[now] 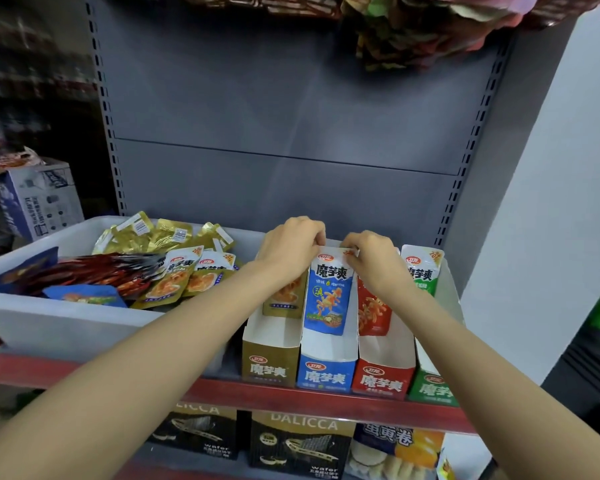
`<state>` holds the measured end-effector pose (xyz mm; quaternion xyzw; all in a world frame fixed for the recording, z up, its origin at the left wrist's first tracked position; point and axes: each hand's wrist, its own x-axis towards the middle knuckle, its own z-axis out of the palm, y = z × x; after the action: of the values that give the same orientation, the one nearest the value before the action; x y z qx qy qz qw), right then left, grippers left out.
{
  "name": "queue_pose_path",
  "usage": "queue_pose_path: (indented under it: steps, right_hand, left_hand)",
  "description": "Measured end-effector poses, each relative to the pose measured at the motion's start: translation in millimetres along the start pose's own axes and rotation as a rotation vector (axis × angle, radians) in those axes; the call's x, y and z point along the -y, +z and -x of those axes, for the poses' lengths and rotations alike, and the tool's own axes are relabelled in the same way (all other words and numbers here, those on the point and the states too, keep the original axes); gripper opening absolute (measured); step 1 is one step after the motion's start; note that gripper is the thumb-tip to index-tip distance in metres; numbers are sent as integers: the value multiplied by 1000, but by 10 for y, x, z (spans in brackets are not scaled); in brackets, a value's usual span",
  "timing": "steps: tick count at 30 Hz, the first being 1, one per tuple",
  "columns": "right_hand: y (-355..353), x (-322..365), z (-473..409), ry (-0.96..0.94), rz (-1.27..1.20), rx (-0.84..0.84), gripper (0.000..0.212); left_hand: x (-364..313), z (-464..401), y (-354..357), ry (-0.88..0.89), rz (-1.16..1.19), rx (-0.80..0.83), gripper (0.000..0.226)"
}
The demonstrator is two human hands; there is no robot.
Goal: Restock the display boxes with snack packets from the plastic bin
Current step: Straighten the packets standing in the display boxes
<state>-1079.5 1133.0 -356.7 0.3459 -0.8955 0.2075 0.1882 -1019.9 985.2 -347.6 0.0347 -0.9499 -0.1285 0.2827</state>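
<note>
Pinching the top edge of a blue packet point(328, 292) at its two corners, both hands meet at the middle of the frame: the left hand point(291, 242) grips the left corner, the right hand point(371, 258) the right, fingers curled tight on the seal. The packet stands upright in the blue box point(326, 370), second in a row of four display boxes along the shelf edge point(291, 398). A gold box point(269, 362) sits to its left, a red box point(383, 377) and a green box point(432, 388) to its right, each showing packets of its own colour.

The bin point(49, 327) fills the left of the frame, just beside the gold box, and holds gold, red and blue packets in a loose heap.

From where I stand, the risk looks like this: the blue box seems only partly filled at its front, so a packet let go while leaning may slide forward or flop flat. The left wrist crosses over the gold box and could knock its packet askew. The boxes stand close to the shelf edge, so a hard push might nudge one off.
</note>
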Motion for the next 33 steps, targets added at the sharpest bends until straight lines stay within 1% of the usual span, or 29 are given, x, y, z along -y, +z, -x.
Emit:
queue_pose_path:
  steps: [6,10,13,17,19,22,25,27,29,31,33]
  right_hand:
    - [36,49,-46,-4,13,-64,19]
    - [16,113,-11,-12,4,-119,27]
    - [10,246,48,-24,-17,-111,29]
    - [70,639,115,-58,-190,-26,26]
    - [101,911,154,-88,-291,18,25]
    - [179,1361,196,-134,-421,54,26]
    - [319,1799,190,-185,-483,86,25]
    - [444,2071,159,-219,-498,123,22]
    - [557,2322,156,-273,-509,193,17]
    - [643,2522,157,-306,-500,265,19]
    - [702,2637,149,-305,-468,297,18]
  left_hand:
    - [-7,-57,53,-6,-75,-11,6]
    - [7,-29,-6,-24,-48,-33,12]
    - [56,75,-148,-86,2,-87,15]
    - [212,352,-494,-215,156,-131,15]
    - [340,545,-686,-251,193,-169,13]
    - [604,853,-951,-276,98,-194,10]
    - [977,1136,-1221,-331,-3,-199,9]
    - [1235,1304,-1385,-359,-25,-179,9]
    - [1447,1456,-1510,-366,-17,-119,11]
    - [1620,1578,-1589,-333,-38,-13,15]
    - [1739,1678,-1629,-280,-66,116,15]
